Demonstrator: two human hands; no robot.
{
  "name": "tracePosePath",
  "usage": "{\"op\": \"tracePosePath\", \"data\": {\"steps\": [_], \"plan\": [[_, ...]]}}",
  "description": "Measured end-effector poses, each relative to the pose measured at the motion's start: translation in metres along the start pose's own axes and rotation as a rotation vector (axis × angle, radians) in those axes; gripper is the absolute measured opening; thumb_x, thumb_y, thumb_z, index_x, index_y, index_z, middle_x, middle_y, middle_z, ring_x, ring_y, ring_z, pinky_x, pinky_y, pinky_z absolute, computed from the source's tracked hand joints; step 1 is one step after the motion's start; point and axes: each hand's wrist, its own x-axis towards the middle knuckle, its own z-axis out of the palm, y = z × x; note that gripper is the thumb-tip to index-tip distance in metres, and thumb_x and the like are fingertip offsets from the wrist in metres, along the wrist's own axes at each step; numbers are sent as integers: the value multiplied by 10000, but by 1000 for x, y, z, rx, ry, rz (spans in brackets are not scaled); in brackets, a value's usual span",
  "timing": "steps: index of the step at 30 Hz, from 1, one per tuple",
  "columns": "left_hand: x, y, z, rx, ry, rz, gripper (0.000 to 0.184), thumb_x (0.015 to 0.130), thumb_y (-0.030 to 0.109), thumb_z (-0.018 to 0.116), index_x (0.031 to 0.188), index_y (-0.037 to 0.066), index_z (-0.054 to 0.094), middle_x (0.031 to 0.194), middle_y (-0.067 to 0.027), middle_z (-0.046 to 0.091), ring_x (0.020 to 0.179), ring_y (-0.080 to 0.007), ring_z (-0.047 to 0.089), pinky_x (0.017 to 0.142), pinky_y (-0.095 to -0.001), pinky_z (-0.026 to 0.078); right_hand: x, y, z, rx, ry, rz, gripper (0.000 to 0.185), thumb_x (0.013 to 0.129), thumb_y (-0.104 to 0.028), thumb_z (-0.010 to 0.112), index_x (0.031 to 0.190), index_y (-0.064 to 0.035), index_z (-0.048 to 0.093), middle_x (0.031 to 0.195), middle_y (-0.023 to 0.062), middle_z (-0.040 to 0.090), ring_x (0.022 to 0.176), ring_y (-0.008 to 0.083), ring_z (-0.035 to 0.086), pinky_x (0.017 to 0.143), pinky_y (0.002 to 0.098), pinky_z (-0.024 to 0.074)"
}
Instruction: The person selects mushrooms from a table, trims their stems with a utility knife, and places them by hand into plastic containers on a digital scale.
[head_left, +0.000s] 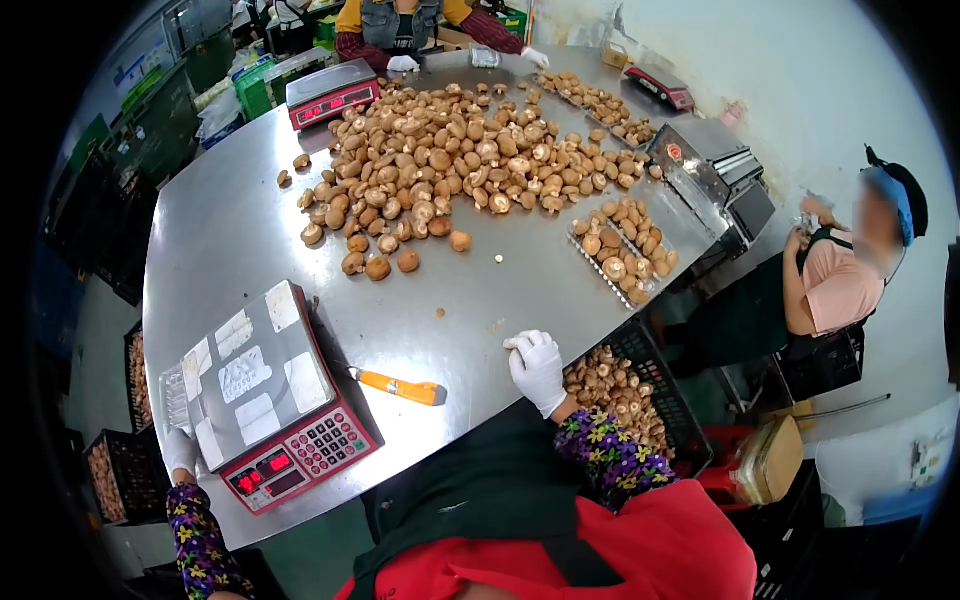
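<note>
My left hand [181,452], in a white glove, is at the left side of the digital scale [262,380]. Its fingers are closed at the near end of a clear plastic tray [174,398], partly hidden beside the scale. My right hand [537,370], also gloved, rests at the table's near edge with fingers curled and nothing visible in them. To its left, an orange-handled knife [400,387] lies on the metal table [480,310]. A large heap of brown mushrooms [430,150] covers the far middle of the table.
A filled mushroom tray [625,250] sits at the right, near a wrapping machine [712,185]. Below the edge stands a black crate of mushrooms [615,400]. Across the table, a gloved person [400,30] sits by another scale [332,92]. Another person [810,270] is at the right.
</note>
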Motion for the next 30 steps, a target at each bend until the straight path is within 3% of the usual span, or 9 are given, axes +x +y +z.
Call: {"op": "tracePosePath", "data": {"steps": [6,8,11,15,18,19,22,26,30], "plan": [[19,-38,41,-162,116,235,287,817,290,699,931,27,698,868,-220,686,818,-387,659,702,-473,507,2,-3,-3,17,22,-50,145,785,-67,648,907,-139,678,971,83,647,979,298,600,853,417,473],[-12,-13,-8,-309,39,250,366,819,374,703,927,24,697,869,-208,686,826,-379,659,720,-468,506,1,-1,-1,13,13,-55,152,789,-40,648,915,-117,682,939,104,644,973,308,596,864,432,471],[-28,6,-33,-317,-122,77,371,824,365,659,891,3,699,912,-226,694,882,-386,672,782,-465,514,2,1,0,36,-42,-51,139,827,-25,591,922,-83,674,968,113,636,968,320,590,879,432,467],[-35,18,-36,-247,83,-15,294,849,285,594,929,29,714,922,-219,697,916,-371,680,812,-451,530,6,-10,-1,16,-95,-27,135,850,-32,558,932,-47,664,961,135,628,958,327,586,882,435,463],[-19,-5,-42,-67,143,-139,192,877,196,537,867,103,704,857,-154,699,785,-351,684,688,-462,538,3,-2,0,15,-52,-34,130,830,-15,585,923,-58,666,955,135,632,958,327,587,873,431,466],[-28,-1,-61,22,357,-138,189,879,192,534,907,128,709,852,-127,697,782,-332,684,653,-453,533,3,-1,0,8,-44,-47,132,818,-10,602,916,-68,669,961,132,637,963,326,589,873,431,467],[-94,51,-149,-216,880,297,90,862,130,618,948,115,641,870,-75,661,811,-305,637,668,-407,513,4,-5,-3,5,-31,-34,132,803,-23,633,909,-93,669,954,122,638,973,325,592,870,426,470],[-143,101,-152,-45,719,675,161,794,84,691,936,99,617,813,-71,587,785,-285,588,683,-383,473,9,-5,-4,8,-40,-42,153,788,-7,624,902,-102,660,928,102,631,906,303,595,798,411,476],[-162,123,-124,30,622,867,265,757,113,728,1004,103,634,905,-69,606,859,-260,595,719,-353,485,11,-10,-8,51,-58,-16,159,790,4,620,909,-92,665,938,100,632,897,295,594,796,403,477]]}}
